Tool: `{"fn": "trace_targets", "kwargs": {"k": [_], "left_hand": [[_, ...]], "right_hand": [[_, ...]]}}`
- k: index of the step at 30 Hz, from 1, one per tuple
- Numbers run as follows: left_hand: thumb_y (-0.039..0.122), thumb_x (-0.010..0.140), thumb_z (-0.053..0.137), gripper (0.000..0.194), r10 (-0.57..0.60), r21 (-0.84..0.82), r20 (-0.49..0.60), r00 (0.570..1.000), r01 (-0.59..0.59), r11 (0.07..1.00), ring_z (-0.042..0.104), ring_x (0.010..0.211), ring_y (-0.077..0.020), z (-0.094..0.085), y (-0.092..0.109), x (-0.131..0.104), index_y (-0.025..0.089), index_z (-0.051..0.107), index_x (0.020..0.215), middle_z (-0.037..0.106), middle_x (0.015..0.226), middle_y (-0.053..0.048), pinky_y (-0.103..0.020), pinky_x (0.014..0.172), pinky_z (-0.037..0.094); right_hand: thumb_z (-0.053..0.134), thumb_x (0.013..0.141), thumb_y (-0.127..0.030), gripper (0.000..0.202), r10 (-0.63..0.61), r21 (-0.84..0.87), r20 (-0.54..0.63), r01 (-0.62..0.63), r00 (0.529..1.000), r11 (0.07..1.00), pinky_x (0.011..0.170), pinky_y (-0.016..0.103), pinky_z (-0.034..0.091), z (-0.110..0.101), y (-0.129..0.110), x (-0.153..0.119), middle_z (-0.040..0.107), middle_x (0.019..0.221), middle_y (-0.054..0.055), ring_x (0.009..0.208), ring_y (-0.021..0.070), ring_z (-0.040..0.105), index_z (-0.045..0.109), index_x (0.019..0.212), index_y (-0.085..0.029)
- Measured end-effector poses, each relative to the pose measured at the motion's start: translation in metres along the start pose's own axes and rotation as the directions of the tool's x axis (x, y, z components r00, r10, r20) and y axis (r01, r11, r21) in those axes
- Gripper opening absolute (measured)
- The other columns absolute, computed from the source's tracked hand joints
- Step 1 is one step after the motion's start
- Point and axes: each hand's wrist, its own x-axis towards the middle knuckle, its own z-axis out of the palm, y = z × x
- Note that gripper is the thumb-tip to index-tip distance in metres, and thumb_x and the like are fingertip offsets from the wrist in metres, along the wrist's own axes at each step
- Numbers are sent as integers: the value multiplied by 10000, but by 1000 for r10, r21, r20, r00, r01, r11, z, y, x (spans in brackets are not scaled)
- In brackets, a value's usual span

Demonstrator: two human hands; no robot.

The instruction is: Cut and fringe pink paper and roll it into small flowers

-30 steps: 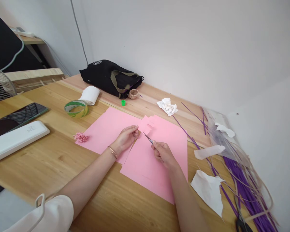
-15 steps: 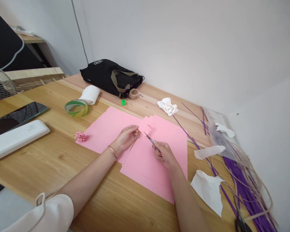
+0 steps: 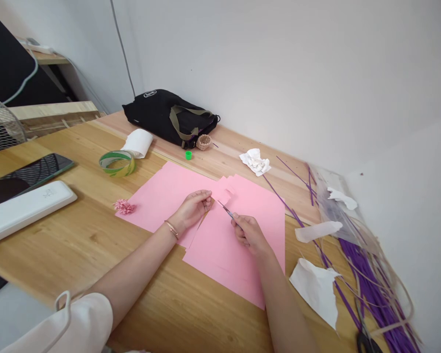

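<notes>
Over pink sheets (image 3: 220, 260) on a wooden counter (image 3: 161, 304), I have, from afar, the left hand (image 3: 191, 210) pinching a small pink paper piece (image 3: 220, 191) and the right hand (image 3: 250, 234) gripping scissors (image 3: 226, 210), tips close by its edge; whether they touch, I cannot tell. A fringed pink tuft (image 3: 125, 206) rests leftward.
</notes>
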Motion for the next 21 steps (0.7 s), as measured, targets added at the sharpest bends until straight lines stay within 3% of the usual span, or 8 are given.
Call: {"fn": "trace_targets", "kwargs": {"k": [21], "left_hand": [[194,601,762,170,-2,48,22,1000,1,999,468,548,-71,-2,-1,1,116,613,627,522,541,19,-238,591,384]], "right_hand": [[602,657,-660,495,-30,-31,45,32,999,999,336,192,65,-1,2,0,259,375,-128,325,17,134,453,641,-188]]}}
